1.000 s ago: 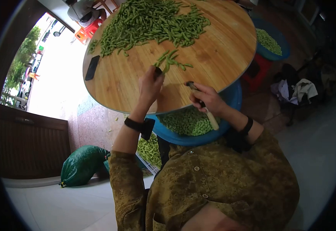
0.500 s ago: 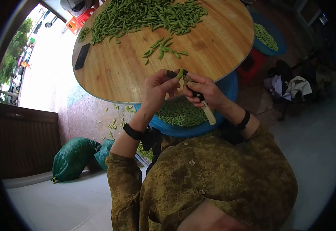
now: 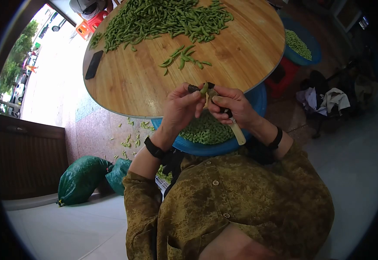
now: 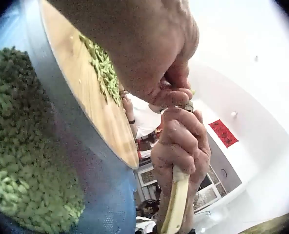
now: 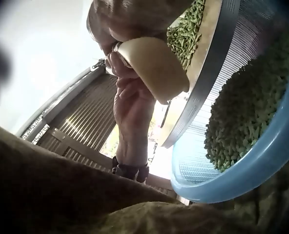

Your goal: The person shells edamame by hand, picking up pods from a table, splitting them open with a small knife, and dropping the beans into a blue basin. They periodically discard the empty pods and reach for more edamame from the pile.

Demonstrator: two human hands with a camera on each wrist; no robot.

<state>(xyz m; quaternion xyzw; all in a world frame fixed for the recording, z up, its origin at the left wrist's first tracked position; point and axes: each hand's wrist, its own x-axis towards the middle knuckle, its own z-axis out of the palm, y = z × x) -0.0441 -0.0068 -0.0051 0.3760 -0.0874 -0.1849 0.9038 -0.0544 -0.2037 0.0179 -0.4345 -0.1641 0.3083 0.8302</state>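
Observation:
Before the body, at the near edge of the round wooden table (image 3: 128, 95), my two hands meet. My left hand (image 3: 181, 106) pinches a green bean pod (image 3: 204, 89). My right hand (image 3: 232, 104) grips a tool by its cream handle (image 3: 238, 133), which points down toward the body; its working end is hidden among the fingers. Dark covers show on fingertips of both hands. Below the hands is a blue basin (image 3: 223, 150) holding shelled green beans (image 3: 208, 130). Several loose pods (image 3: 181, 57) lie on the table beyond the hands.
A large heap of pods (image 3: 154, 26) covers the table's far side. A black phone (image 3: 94, 65) lies at the left edge. Green sacks (image 3: 83, 180) stand on the floor at left, with scattered pods nearby. Another blue basin (image 3: 317, 54) of beans sits on a red stool at right.
My left hand has come back from the loose pods toward the body with one pod and met the right hand. Over the last half second both hands have barely shifted.

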